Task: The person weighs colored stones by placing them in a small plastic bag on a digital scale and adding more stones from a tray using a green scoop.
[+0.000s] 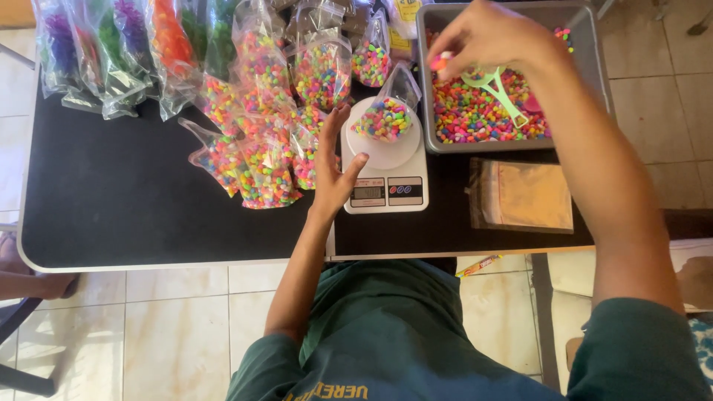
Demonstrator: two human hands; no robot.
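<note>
My left hand (334, 167) hovers open, fingers spread, just left of a white kitchen scale (386, 182). On the scale's round platform stands an open clear bag of multicoloured pebbles (385, 117). My right hand (486, 37) is over a grey tray (434, 89) full of the same coloured pebbles, with the fingers pinched on a few of them. Lying on the pebbles in the tray, just below that hand, is a light green plastic scoop (496, 89).
Several filled bags of coloured pebbles (260, 148) lie heaped left of the scale on the black table (134, 200). Bags of bright plastic plants (111, 52) sit at the back left. A stack of empty clear bags (523, 194) lies below the tray.
</note>
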